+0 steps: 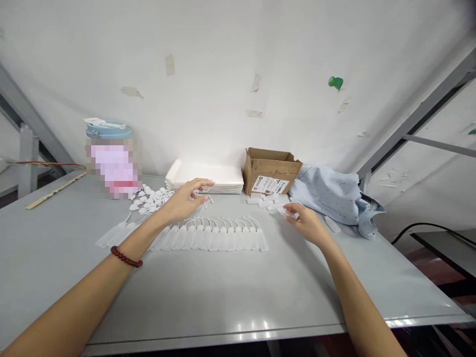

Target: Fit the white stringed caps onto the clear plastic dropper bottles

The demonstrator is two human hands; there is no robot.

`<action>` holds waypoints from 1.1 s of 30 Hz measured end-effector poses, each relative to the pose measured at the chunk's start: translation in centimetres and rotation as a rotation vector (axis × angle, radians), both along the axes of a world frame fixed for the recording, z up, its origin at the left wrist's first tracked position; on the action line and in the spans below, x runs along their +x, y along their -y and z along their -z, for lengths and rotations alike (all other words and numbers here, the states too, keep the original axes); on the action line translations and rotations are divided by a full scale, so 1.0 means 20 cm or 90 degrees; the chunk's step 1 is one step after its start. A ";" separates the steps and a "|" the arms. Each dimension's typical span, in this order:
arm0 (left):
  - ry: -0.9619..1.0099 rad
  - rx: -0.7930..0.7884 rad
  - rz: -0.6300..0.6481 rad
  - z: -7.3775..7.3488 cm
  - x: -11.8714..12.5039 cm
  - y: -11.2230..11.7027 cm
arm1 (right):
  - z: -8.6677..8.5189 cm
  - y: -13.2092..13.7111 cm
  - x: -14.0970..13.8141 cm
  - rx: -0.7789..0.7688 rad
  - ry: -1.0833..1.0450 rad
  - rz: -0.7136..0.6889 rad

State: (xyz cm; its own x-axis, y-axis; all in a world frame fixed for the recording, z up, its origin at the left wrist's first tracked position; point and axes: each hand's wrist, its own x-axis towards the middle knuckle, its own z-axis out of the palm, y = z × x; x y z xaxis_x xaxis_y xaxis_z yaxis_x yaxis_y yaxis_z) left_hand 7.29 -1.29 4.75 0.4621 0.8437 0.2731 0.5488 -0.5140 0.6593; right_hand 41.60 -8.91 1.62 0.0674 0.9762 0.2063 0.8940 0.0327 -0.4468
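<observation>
In the head view my left hand (188, 198) is raised over the table, thumb and fingers curled around a thin white strap piece (207, 204). Over on the right, my right hand (307, 223) pinches a small translucent plastic piece (290, 213) beside a few similar flat pieces (266, 200). Between my hands lies a row of several translucent plastic tags (223, 239), side by side, each with a thin white strap at its top. My left forearm covers part of this row. Behind that forearm sits a pile of small white parts (150, 199).
An open cardboard box (271, 173) stands at the back, with a stack of white sheets (219, 179) to its left. Light blue cloth (327, 193) lies at right. A blue-lidded container (107, 130) and a yellowish strip (55, 191) are at left. Metal frame bars flank the table.
</observation>
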 end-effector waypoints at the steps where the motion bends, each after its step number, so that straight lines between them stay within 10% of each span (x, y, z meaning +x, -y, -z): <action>1: 0.017 -0.011 -0.001 -0.02 0.00 0.01 | 0.00 0.00 -0.01 0.006 -0.003 0.000; 16: 0.096 -0.125 0.142 -0.06 0.20 0.29 | -0.07 0.18 -0.45 0.188 -0.141 -0.267; 33: 0.143 -0.027 0.094 -0.02 0.26 0.34 | -0.04 0.20 -0.47 0.230 -0.137 -0.324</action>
